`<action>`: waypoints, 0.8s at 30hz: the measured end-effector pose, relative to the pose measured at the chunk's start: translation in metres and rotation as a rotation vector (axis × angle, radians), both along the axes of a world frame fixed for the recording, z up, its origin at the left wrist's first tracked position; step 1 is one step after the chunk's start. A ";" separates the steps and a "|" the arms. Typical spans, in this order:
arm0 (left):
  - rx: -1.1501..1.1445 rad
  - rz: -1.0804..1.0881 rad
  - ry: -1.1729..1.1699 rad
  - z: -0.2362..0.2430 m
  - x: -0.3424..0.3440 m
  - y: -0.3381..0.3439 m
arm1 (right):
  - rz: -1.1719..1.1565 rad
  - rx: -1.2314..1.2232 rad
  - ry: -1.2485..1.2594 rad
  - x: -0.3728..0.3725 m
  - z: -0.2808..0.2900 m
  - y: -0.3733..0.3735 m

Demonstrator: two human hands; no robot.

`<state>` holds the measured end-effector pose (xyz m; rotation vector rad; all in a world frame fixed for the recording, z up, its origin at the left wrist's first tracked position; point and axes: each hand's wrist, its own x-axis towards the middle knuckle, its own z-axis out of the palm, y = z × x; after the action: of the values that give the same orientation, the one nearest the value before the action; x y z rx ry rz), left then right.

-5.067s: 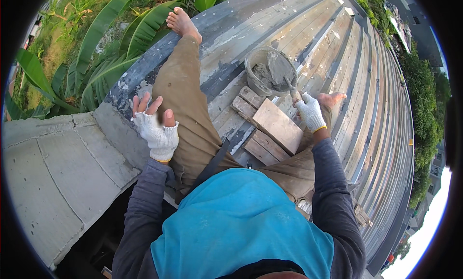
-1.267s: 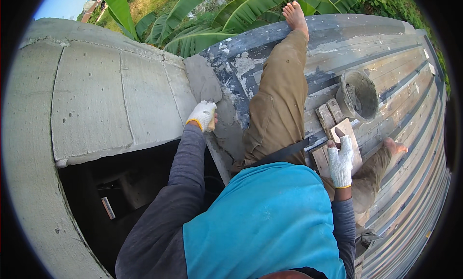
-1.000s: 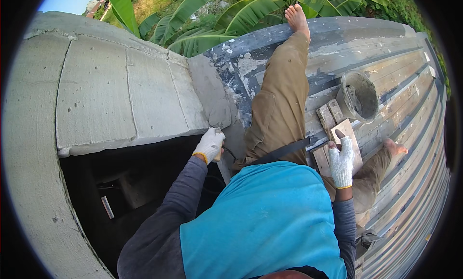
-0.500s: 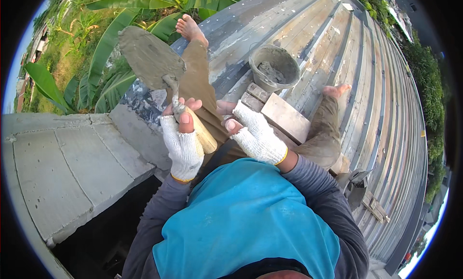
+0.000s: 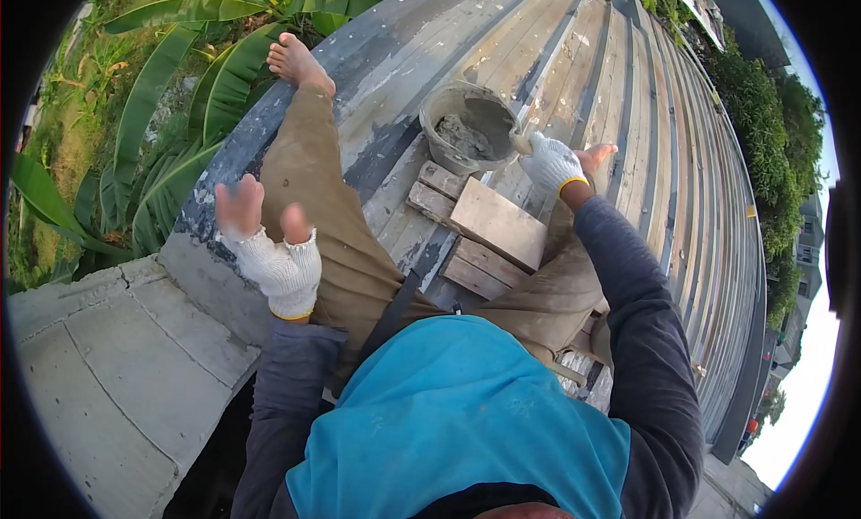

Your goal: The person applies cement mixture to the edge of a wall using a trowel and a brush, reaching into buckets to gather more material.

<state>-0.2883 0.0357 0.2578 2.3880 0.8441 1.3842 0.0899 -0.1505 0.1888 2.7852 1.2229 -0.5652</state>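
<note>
My left hand [image 5: 273, 259], in a white fingerless knit glove, is raised over my left thigh. Its fingers are apart, blurred at the tips, and hold nothing. At the right rim of a grey bucket [image 5: 433, 147], my gloved right hand [image 5: 549, 163] is closed round the trowel, whose pale handle [image 5: 520, 142] shows beside the fingers. I cannot make out the trowel's blade against the grey bucket wall. Wet grey mortar [image 5: 464, 138] lies inside the bucket. Close below the bucket are a flat pale block [image 5: 500, 221] and small wooden pieces [image 5: 437, 192].
I sit on a ribbed metal roof [image 5: 619, 98], legs spread around the bucket and blocks. A grey block wall [image 5: 134, 358] with mortar joints stands at my left, beside a dark opening. Banana leaves [image 5: 161, 80] grow beyond the roof's left edge.
The trowel has passed from my left hand to my right, which has moved out to the bucket's right rim. My left hand has moved left and opened. The view has shifted slightly.
</note>
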 end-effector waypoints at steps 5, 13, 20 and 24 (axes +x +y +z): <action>-0.032 0.070 -0.065 -0.018 -0.006 0.002 | 0.094 -0.119 0.001 0.012 -0.028 0.068; -0.041 0.023 -0.004 0.007 -0.007 0.006 | 0.508 -0.427 -0.046 0.033 -0.104 0.108; -0.088 -0.008 -0.060 -0.017 -0.005 0.008 | 0.170 -0.166 0.442 0.036 -0.059 0.036; -0.083 -0.017 -0.059 -0.017 -0.002 0.009 | -0.694 0.186 1.026 0.045 -0.062 0.002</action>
<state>-0.2904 0.0449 0.2407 2.2759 0.8469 1.3782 0.1347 -0.1488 0.1270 3.0568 0.2188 -2.1921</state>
